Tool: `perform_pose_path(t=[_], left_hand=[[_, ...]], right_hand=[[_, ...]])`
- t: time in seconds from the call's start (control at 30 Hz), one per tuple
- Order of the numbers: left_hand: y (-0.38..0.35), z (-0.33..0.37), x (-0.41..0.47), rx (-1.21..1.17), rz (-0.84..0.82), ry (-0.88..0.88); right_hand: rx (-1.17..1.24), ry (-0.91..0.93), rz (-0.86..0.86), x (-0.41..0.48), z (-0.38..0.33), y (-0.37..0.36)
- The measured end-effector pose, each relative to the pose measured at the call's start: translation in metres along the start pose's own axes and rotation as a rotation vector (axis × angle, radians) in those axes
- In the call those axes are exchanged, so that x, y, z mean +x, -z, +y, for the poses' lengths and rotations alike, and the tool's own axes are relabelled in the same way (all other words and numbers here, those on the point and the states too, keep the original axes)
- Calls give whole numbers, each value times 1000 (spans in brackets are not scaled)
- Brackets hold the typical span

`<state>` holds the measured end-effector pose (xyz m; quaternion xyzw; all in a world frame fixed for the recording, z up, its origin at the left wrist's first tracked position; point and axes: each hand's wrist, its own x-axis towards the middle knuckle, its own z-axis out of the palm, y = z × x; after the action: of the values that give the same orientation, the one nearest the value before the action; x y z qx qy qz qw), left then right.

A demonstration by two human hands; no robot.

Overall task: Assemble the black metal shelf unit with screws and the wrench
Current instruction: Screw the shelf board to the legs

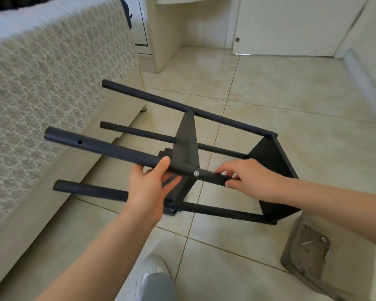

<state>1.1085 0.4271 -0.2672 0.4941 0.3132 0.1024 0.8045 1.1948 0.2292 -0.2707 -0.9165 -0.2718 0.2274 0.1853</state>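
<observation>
**Black shelf unit [186,135] on its side**

It is lying at centre frame on a tiled floor [269,94]. The left hand [149,187] is gripping its nearest pole [109,149], thumb on top. The right hand [252,179] is curling its fingers round the same pole, beside a screw [196,173].

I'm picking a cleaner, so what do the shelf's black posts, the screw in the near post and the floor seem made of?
Posts: probably metal tube with a matte black coating; round, hollow-looking ends, drilled holes.
Screw in the near post: bare silvery metal, shiny head.
Floor: likely glazed ceramic tile; glossy reflections, grout lines.
</observation>
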Motion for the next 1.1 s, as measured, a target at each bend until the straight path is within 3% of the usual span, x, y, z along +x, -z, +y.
perform_pose_path(t=[0.3,0.57,0.8,0.93,1.1], left_hand=[[-58,62,-17,348,-129,-213],[-90,91,-31,547,-225,-284],[-96,89,-47,717,-314,-309],[-84,86,-56,795,-388,-327],[-68,87,-60,831,-443,-336]], right_hand=[[274,-30,53,-23,0,21],[575,-89,119,-33,-7,11],[731,-144,41,-50,-8,1],[670,-178,-22,-55,10,20],[729,-345,306,-53,55,84]])
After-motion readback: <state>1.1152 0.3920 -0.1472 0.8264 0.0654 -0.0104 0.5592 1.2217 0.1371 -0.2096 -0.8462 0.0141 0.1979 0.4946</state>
